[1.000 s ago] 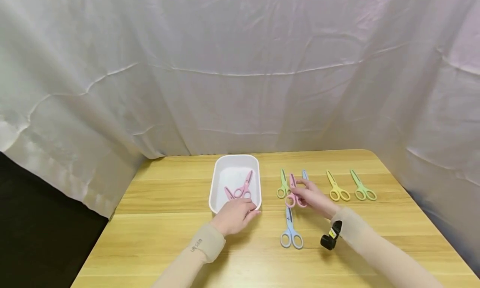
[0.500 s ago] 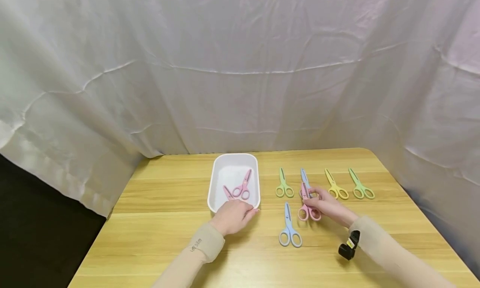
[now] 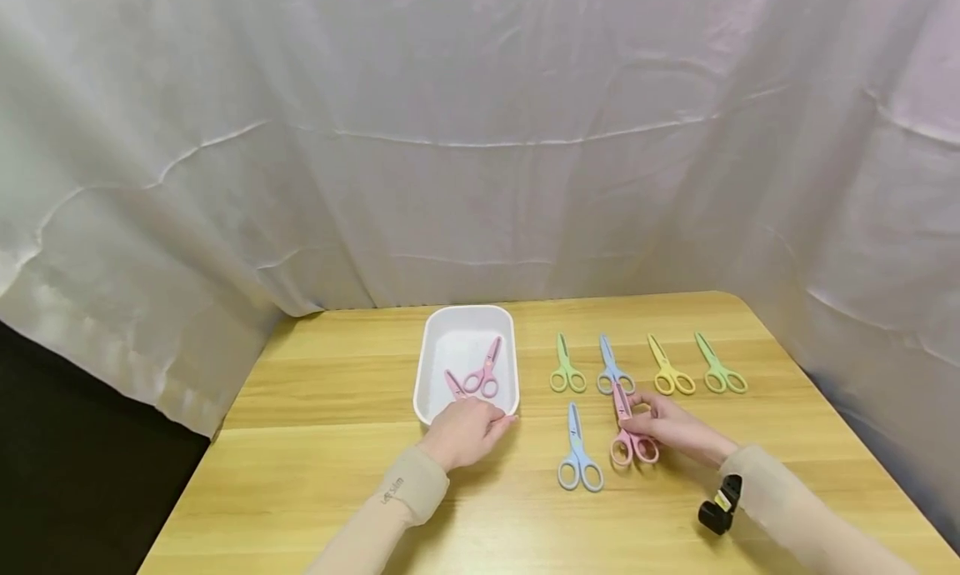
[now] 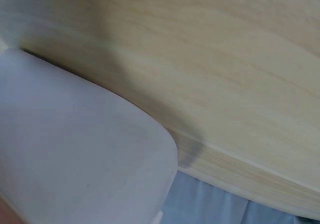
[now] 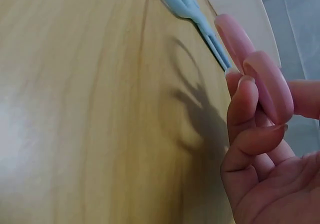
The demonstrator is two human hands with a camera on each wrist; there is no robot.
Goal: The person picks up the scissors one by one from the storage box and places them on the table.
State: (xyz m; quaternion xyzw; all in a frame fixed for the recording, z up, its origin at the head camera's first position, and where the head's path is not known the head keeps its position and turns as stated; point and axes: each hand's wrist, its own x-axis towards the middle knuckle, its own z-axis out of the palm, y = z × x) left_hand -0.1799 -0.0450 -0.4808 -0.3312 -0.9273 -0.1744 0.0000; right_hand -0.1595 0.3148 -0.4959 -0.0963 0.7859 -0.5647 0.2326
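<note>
My right hand holds a pair of pink scissors, blades pointing away and handle loops toward me. In the right wrist view its fingers curl round the pink loops, with a shadow on the tabletop below. My left hand grips the near rim of a white plastic tray, thumb outside and fingers hidden over the edge. Inside the tray lie pink scissors and a second pink pair partly hidden by that hand. The tray's outer wall fills much of the left wrist view.
Blue scissors lie on the wooden table between the hands. A back row holds green scissors, blue scissors, yellow scissors and another green pair. A grey curtain hangs behind the table.
My right hand has carried the pink scissors rightward and toward me, from beside the left green pair to in front of the back-row blue pair. My left hand stays at the tray.
</note>
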